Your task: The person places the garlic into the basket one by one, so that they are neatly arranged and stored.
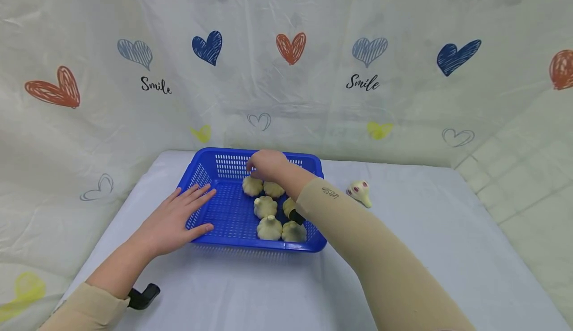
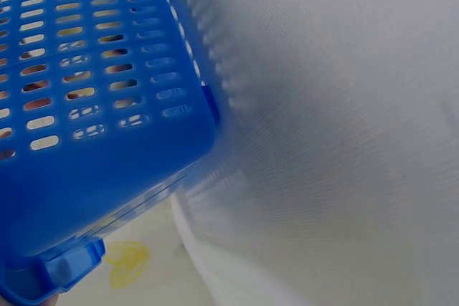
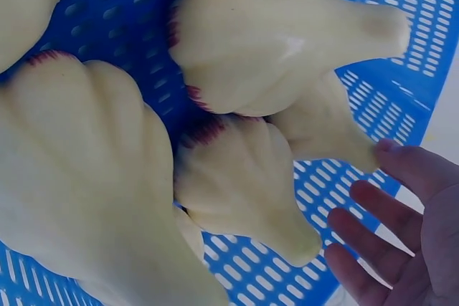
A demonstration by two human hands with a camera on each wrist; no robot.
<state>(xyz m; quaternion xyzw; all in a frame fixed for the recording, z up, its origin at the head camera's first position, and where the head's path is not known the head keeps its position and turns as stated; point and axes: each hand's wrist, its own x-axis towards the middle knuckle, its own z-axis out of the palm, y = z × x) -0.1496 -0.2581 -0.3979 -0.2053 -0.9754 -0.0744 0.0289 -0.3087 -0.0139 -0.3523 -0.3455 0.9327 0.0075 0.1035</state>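
Several garlic bulbs (image 1: 269,228) lie in the middle and right side of a blue plastic basket (image 1: 250,245). My left hand (image 1: 172,221) rests at the basket's left rim, fingers straight and spread. The left wrist view shows the slotted basket wall (image 2: 86,177) close up. Over the bulbs at the back, my right hand (image 1: 270,165) reaches down into the basket. In the right wrist view its fingers (image 3: 373,245) are apart, and the thumb tip meets the stem of one garlic bulb (image 3: 319,123). Its grasp does not close round any bulb.
One more garlic bulb (image 1: 360,191), with reddish-purple marks, lies on the white-covered table (image 1: 425,251) to the right of the basket. A pale curtain (image 1: 250,82) printed with hearts hangs behind the table.
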